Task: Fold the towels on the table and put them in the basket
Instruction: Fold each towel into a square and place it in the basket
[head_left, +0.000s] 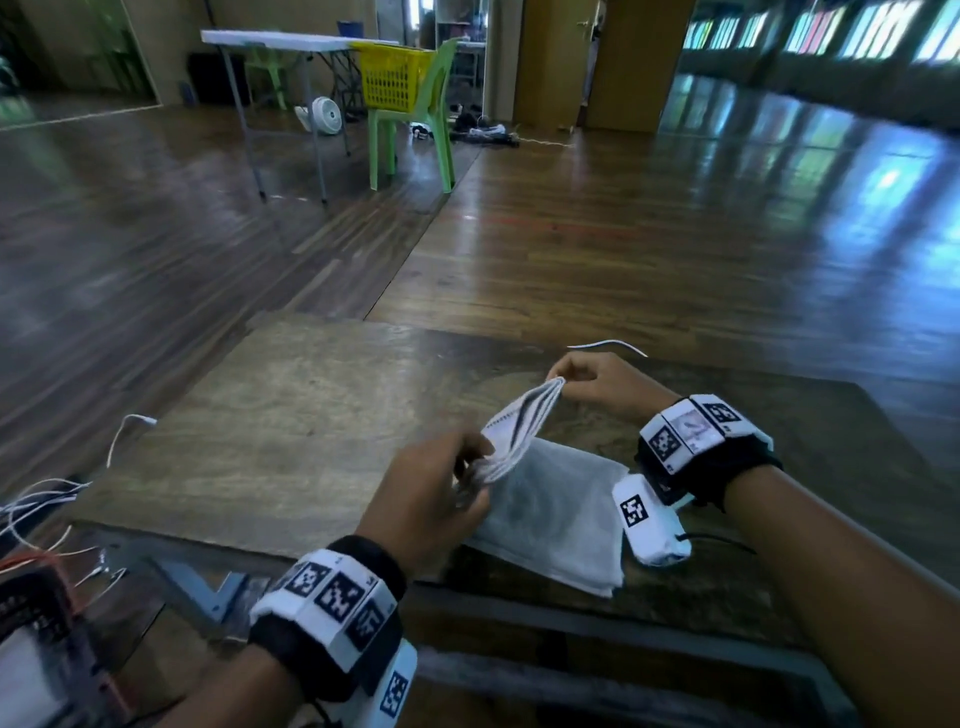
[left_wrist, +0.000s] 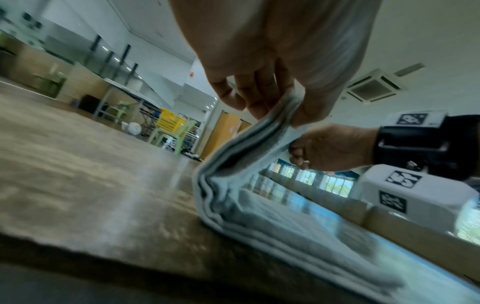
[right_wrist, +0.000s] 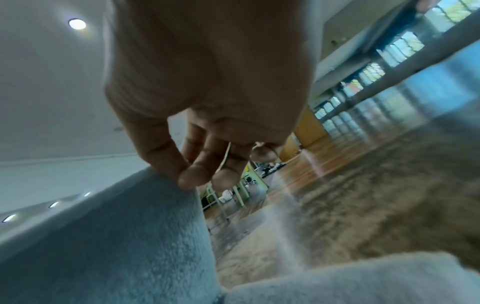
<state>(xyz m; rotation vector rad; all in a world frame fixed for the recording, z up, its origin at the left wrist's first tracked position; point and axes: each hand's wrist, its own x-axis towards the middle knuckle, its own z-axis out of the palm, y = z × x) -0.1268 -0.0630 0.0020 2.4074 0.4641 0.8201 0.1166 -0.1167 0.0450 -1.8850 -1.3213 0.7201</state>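
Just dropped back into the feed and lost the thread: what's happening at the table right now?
A person is partway through folding a grey towel on the wooden table. The left hand and the right hand each pinch a corner of the layered edge, lifted above the table, while the rest of the towel lies flat. The yellow basket sits on a green chair across the room, so nothing from this fold has gone in yet.

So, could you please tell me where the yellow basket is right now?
In the head view, the yellow plastic basket sits far back, left of centre, on a green plastic chair.
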